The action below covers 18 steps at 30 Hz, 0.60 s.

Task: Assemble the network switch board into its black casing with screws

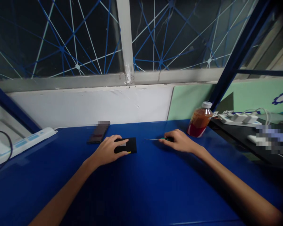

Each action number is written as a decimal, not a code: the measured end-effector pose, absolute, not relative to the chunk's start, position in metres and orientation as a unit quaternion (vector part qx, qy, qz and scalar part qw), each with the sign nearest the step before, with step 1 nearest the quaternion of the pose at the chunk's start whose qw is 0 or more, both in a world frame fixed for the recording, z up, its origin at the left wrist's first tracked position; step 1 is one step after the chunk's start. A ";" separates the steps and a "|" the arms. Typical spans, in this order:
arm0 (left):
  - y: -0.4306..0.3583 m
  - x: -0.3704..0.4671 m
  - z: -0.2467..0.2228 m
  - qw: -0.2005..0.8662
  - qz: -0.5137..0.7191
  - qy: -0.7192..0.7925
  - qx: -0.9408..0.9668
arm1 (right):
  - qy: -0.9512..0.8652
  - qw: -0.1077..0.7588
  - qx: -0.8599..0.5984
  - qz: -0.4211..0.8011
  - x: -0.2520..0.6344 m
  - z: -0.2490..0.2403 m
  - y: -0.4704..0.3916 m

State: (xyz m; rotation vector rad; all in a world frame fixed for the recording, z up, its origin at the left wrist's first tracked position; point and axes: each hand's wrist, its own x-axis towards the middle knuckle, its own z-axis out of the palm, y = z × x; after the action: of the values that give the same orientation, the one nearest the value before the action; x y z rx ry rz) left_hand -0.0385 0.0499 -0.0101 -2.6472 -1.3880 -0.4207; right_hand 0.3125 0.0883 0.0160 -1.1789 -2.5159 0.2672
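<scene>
A flat black rectangular case (132,145) with a pale label and a small yellow mark lies on the blue table. My left hand (108,150) grips its left part, thumb along the near edge and fingers over the top. To the right, my right hand (179,141) is closed around the dark and green handle of a screwdriver (152,139). Its thin metal shaft points left toward the case, just above or on the tabletop, with a gap between tip and case. A tiny light speck sits near the tip, too small to name.
A dark smartphone (99,131) lies behind my left hand. A bottle of orange-brown drink (200,121) stands at the back right. White power strips lie at the left (35,138) and right (240,119) with cables. The wall and window bound the blue table (136,188) behind.
</scene>
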 end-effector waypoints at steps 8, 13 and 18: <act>0.043 -0.031 -0.003 0.129 -0.094 -0.471 -0.868 | -0.890 0.164 -0.414 0.094 0.309 0.016 0.087; 0.039 -0.031 -0.001 0.151 -0.095 -0.513 -0.840 | -0.893 0.160 -0.411 0.090 0.309 0.014 0.088; 0.043 -0.025 -0.003 0.151 -0.137 -0.479 -0.854 | -0.893 0.159 -0.412 0.088 0.309 0.012 0.089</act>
State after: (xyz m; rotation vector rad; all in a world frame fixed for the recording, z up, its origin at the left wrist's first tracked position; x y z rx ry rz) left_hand -0.0250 0.0429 -0.0031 -2.4504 -1.3758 -0.3938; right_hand 0.3094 0.0892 0.0120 -1.1789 -2.5515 0.2521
